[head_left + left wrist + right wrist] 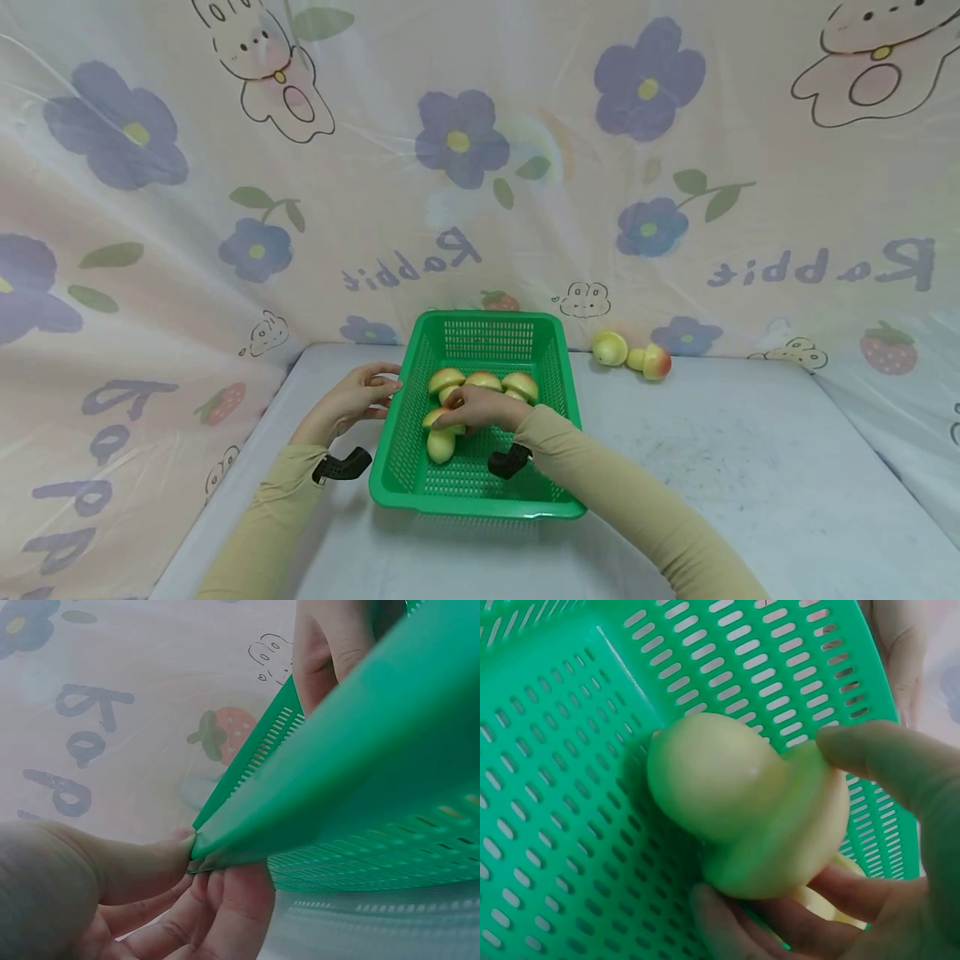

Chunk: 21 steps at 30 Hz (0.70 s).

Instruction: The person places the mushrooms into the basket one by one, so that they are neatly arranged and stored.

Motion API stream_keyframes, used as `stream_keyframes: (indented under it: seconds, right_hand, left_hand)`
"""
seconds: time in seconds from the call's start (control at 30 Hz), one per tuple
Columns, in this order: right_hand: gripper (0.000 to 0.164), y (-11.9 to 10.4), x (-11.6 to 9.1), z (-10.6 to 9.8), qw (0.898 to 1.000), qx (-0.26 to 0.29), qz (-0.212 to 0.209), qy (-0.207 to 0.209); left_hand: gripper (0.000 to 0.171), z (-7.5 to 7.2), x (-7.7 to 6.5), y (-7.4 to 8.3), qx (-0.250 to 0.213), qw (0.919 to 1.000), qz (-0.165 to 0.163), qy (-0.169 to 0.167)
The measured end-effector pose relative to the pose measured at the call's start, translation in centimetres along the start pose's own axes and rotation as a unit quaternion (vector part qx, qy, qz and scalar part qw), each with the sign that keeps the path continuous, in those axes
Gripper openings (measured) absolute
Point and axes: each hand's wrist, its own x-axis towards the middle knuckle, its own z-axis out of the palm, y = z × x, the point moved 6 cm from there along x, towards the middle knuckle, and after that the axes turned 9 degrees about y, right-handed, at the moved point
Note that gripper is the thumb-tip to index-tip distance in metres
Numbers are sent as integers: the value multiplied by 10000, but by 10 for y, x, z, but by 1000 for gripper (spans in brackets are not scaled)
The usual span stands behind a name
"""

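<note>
A green plastic basket (480,505) with slotted walls stands on the table. My left hand (351,404) pinches its left rim, thumb on top and fingers beneath, as the left wrist view shows with the rim (232,836) between them. Inside the basket, my right hand (486,407) grips a toy mushroom (712,772), yellow-green with a pinkish cap, by the cap between thumb and fingers. The stem of this mushroom points toward me in the head view. Further back in the basket lie three similar mushrooms (521,385) in a row, partly hidden by the right hand.
Two more toy mushrooms, one pale yellow (610,349) and one with a reddish cap (655,362), lie on the white table (720,467) at the back, right of the basket. A printed curtain (525,225) hangs behind the table and along its left side.
</note>
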Motion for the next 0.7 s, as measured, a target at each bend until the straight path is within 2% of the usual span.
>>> stream_keyframes:
  seconds: [0.37,0.7]
  right_hand:
    - [39,-3,-3,4,9998,-126,-91,-105]
    - [48,-3,-4,6,9997,36,109,-211]
  left_hand:
    - [44,1,-1,1,-56,10000,-15,-41]
    - [44,0,0,0,-54,10000,-33,-48]
